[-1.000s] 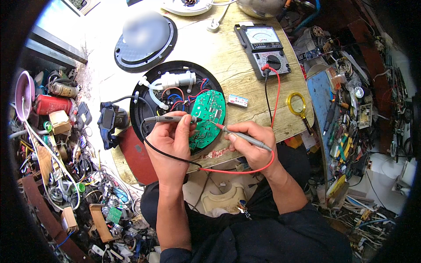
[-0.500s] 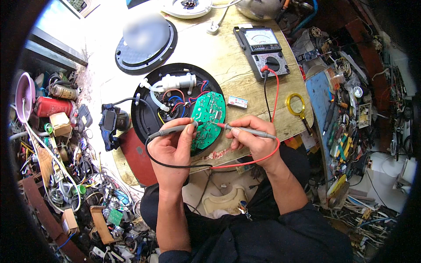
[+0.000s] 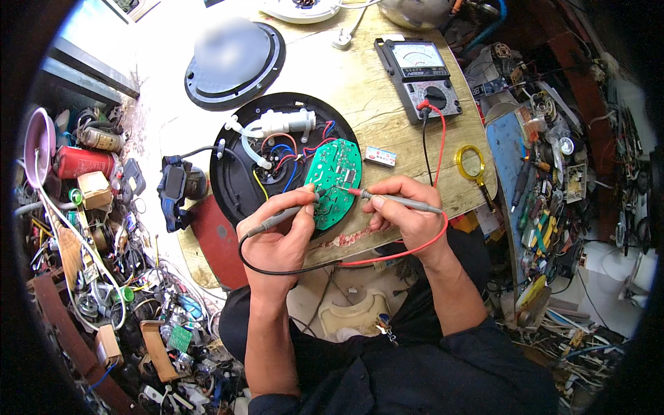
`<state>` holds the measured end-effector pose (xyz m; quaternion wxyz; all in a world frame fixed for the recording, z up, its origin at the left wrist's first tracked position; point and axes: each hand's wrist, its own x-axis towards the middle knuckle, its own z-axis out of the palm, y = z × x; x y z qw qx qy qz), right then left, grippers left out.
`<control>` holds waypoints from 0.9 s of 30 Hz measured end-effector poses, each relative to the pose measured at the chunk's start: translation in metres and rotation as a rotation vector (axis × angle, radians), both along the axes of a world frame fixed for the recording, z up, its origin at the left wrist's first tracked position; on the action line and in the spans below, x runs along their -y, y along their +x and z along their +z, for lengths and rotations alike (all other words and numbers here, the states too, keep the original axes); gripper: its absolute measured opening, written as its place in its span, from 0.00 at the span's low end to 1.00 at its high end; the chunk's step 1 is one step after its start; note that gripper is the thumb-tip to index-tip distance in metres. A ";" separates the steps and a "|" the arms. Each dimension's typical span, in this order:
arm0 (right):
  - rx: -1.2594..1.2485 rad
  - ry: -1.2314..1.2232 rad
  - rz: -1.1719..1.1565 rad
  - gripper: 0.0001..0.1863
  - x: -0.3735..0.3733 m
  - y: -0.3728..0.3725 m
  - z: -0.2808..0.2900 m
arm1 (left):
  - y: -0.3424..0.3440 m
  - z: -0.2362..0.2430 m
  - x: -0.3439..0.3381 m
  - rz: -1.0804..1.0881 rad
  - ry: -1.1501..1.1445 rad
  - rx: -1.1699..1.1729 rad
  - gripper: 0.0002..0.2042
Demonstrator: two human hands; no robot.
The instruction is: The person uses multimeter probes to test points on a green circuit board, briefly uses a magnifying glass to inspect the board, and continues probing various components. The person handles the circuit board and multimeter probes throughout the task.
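A green circuit board (image 3: pixel 332 160) lies on the right part of a round black housing (image 3: pixel 228 185), with wires and a white pump-like cylinder (image 3: pixel 287 123) beside it. My left hand (image 3: pixel 275 249) pinches a grey test probe (image 3: pixel 275 220) with a black lead, its tip at the board's lower left. In my right hand (image 3: pixel 409 223) is another grey test probe (image 3: pixel 413 203) with a red lead, its red tip at the board's right part. Whether either tip touches metal is too small to tell. Both leads run to an analog multimeter (image 3: pixel 423 81) at the back right.
A round dark cover (image 3: pixel 235 72) lies behind the housing. Right of the board are a small white box (image 3: pixel 380 156) and a yellow-rimmed magnifying glass (image 3: pixel 471 163). A dark strapped device (image 3: pixel 181 194) stands at left. Cluttered parts and tools flank the wooden table (image 3: pixel 346 83).
My left hand has turned, so its probe slants more steeply toward the board. The right hand keeps its probe at the board. The whole view has shifted slightly.
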<state>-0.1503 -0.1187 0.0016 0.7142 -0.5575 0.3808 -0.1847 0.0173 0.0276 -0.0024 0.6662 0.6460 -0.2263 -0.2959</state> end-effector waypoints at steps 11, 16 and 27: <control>-0.039 -0.064 -0.008 0.10 -0.004 -0.002 -0.007 | 0.000 0.002 0.000 0.035 0.031 -0.027 0.07; -0.028 -0.069 0.000 0.09 -0.004 -0.003 -0.008 | 0.001 0.000 -0.001 0.044 0.018 -0.045 0.08; -0.016 -0.089 -0.005 0.10 -0.003 -0.003 -0.010 | 0.000 0.003 -0.002 0.032 0.032 -0.048 0.08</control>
